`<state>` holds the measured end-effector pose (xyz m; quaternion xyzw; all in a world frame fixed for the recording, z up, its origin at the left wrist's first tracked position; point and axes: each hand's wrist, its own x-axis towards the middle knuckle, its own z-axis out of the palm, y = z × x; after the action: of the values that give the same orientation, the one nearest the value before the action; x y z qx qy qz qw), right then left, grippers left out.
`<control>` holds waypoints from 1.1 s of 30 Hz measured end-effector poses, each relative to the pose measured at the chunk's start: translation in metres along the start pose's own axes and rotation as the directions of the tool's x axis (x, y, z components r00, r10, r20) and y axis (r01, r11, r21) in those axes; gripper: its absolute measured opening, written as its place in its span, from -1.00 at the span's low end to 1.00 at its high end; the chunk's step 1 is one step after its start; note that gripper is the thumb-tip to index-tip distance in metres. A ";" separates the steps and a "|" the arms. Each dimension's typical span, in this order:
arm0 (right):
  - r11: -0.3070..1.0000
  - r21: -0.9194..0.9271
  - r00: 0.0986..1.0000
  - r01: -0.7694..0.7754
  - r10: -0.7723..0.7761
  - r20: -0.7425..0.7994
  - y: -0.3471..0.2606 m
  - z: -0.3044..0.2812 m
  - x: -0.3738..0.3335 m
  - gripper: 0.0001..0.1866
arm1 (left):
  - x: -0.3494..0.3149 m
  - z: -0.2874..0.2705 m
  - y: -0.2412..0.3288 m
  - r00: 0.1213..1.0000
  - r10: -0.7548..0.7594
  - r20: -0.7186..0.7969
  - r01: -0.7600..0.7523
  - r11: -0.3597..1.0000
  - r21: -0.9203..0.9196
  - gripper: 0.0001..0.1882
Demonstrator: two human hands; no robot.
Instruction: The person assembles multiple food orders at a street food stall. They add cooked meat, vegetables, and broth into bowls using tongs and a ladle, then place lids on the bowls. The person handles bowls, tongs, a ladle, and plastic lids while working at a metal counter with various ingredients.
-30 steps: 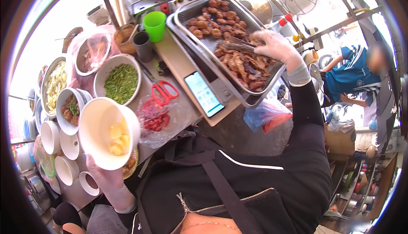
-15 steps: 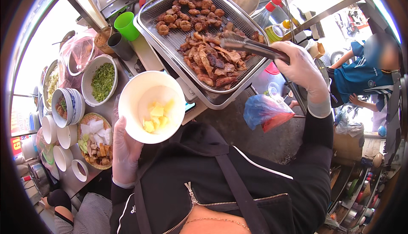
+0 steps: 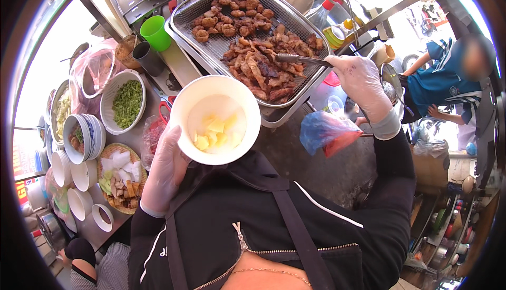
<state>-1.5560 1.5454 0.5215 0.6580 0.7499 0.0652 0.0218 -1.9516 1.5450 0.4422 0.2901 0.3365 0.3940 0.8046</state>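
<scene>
My gloved left hand holds a white paper bowl by its side; pale yellow chunks lie in some liquid or on the bottom, I cannot tell which. In my gloved right hand is a pair of metal tongs, its tips down at the sliced grilled meat. That meat fills the near part of a mesh-lined metal tray. Browned meatballs lie in the tray's far part.
Left of the bowl stand a basket of chopped greens, a wicker plate of mixed pieces, stacked bowls and a green cup. Red-handled scissors lie behind my left hand. A blue-and-red plastic bag hangs right; another person is beyond.
The bowl in my left hand has moved right, closer to the tray. My right hand has shifted slightly left, and the tongs' tips have lowered to the sliced meat.
</scene>
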 end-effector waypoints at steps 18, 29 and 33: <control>0.709 0.689 0.952 -0.152 0.293 -0.091 -0.054 -0.096 -0.028 -0.71 | 0.020 0.016 0.028 0.963 -0.090 0.254 0.063 0.992 0.110 -0.25; 0.947 0.314 0.991 -0.072 0.103 -0.085 -0.061 -0.086 -0.018 -0.59 | 0.022 0.006 0.024 0.981 -0.003 0.196 -0.010 0.998 0.066 -0.33; 0.976 -0.050 0.977 -0.212 0.211 -0.014 -0.017 -0.050 0.001 -0.63 | 0.015 0.007 0.028 0.984 -0.039 0.174 0.023 0.995 0.096 -0.32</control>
<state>-1.5789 1.5410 0.5691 0.7329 0.6738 0.0891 0.0286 -1.9513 1.5708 0.4620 0.3559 0.2870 0.3381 0.8226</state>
